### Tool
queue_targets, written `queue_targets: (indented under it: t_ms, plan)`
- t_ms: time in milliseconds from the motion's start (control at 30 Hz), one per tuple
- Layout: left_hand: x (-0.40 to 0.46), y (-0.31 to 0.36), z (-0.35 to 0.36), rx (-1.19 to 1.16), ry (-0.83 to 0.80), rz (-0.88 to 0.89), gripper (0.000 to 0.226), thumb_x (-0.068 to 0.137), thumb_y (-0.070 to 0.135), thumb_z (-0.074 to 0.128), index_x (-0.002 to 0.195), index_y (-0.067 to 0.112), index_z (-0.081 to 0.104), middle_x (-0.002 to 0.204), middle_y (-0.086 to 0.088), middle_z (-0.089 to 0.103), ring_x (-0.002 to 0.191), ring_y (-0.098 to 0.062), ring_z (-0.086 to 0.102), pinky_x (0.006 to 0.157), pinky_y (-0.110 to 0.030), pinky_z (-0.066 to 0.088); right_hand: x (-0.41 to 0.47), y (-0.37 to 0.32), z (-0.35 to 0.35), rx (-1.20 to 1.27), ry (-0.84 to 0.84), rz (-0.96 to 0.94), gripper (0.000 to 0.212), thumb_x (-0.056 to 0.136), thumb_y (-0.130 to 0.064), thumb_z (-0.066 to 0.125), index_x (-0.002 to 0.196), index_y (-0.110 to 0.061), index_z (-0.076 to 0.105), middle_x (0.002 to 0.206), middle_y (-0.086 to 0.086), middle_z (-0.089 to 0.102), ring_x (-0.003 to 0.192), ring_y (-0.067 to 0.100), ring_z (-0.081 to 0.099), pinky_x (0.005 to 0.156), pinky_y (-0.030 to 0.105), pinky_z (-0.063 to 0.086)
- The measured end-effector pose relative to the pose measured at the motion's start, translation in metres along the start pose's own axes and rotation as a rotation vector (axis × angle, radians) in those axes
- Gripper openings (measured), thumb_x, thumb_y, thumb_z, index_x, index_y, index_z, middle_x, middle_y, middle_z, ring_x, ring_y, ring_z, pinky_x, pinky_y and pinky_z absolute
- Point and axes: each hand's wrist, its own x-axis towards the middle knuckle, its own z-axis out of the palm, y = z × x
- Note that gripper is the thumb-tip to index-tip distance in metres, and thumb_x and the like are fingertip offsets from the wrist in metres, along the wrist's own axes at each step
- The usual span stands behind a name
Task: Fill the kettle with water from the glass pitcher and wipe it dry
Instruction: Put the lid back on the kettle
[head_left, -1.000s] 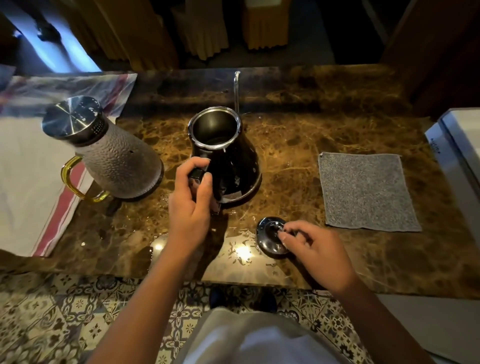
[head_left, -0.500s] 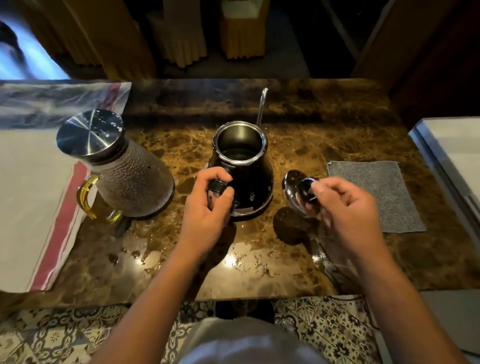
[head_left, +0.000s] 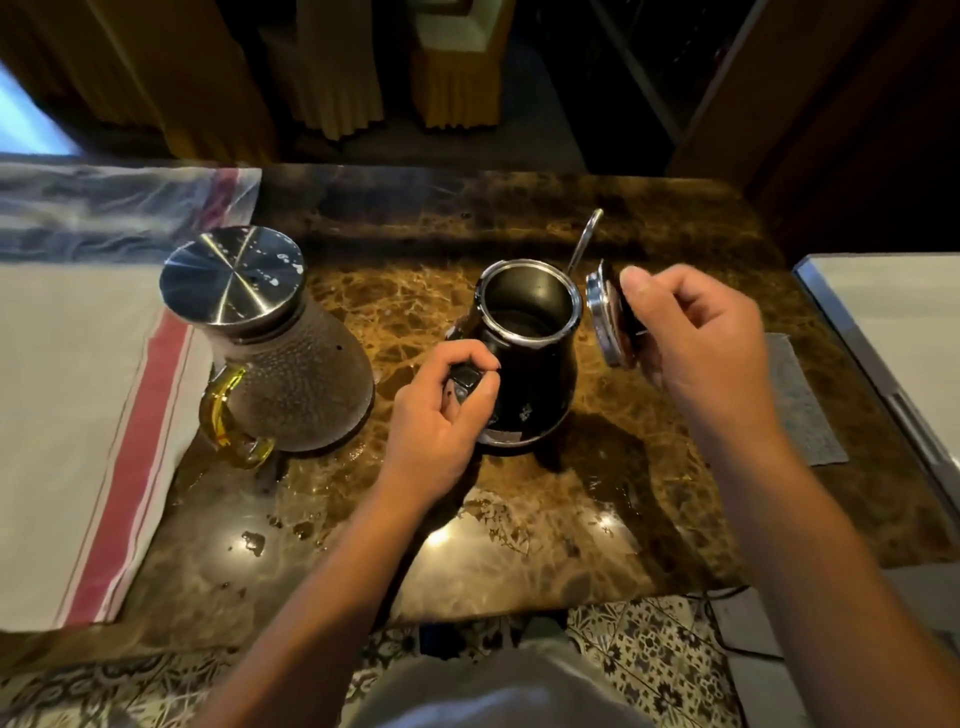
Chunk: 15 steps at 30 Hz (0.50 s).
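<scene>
A black kettle (head_left: 535, 364) stands uncovered in the middle of the brown marble table (head_left: 545, 530), its thin spout pointing away from me. My left hand (head_left: 441, 415) grips the kettle's handle. My right hand (head_left: 696, 332) holds the kettle lid (head_left: 602, 317) on edge in the air, just right of the kettle's mouth. The textured glass pitcher (head_left: 291, 374), with a steel lid and yellow handle, stands left of the kettle. A grey cloth (head_left: 800, 400) lies flat at the right, partly hidden behind my right arm.
A white towel with a red stripe (head_left: 78, 415) covers the table's left side. Water drops lie on the marble near the pitcher and the front edge. A white box with a metal rim (head_left: 893, 332) sits at the far right.
My right hand picked the lid up from the table near the front edge and carried it up beside the kettle's mouth, tilting it on edge. My left hand stayed on the kettle handle.
</scene>
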Motion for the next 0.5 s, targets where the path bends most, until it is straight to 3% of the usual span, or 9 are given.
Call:
queue_targets:
  t_ms: [100,167,400,500]
  plan:
    - [0.001,0.000,0.000,-0.015,0.014,0.002,0.017,0.098,0.031,0.057,0.106,0.045,0.059,0.079,-0.027,0.053,0.051,-0.045,0.044,0.041,-0.058,0.036,0.014,-0.005,0.015,-0.098,-0.029,-0.075,0.035,0.099,-0.033,0.068,0.077,-0.007,0.070,0.059,0.005,0.062,0.048,0.015,0.054,0.049,0.024,0.042]
    - [0.001,-0.001,-0.001,-0.019,0.016,-0.002,0.018,0.098,0.032,0.057,0.107,0.047,0.059,0.076,-0.021,0.053,0.042,-0.034,0.038,0.037,-0.051,0.028,0.021,-0.006,0.024,-0.198,-0.059,-0.128,0.033,0.097,-0.035,0.070,0.073,-0.012,0.071,0.059,-0.001,0.063,0.052,0.014,0.058,0.051,0.026,0.044]
    - [0.001,-0.002,0.000,-0.025,0.025,0.003,0.018,0.098,0.032,0.057,0.105,0.048,0.058,0.061,-0.016,0.048,0.039,-0.017,0.032,0.039,-0.025,0.021,0.034,0.000,0.036,-0.440,-0.079,-0.218,0.036,0.094,-0.043,0.071,0.069,-0.017,0.065,0.062,-0.007,0.062,0.058,0.010,0.056,0.055,0.032,0.046]
    - [0.001,-0.002,0.000,-0.037,0.029,0.009,0.018,0.097,0.031,0.058,0.105,0.047,0.059,0.066,-0.016,0.051,0.040,-0.017,0.033,0.039,-0.028,0.022,0.039,0.001,0.039,-0.493,-0.091,-0.268,0.039,0.094,-0.046,0.070,0.069,-0.016,0.063,0.064,-0.004,0.062,0.062,0.014,0.058,0.057,0.040,0.049]
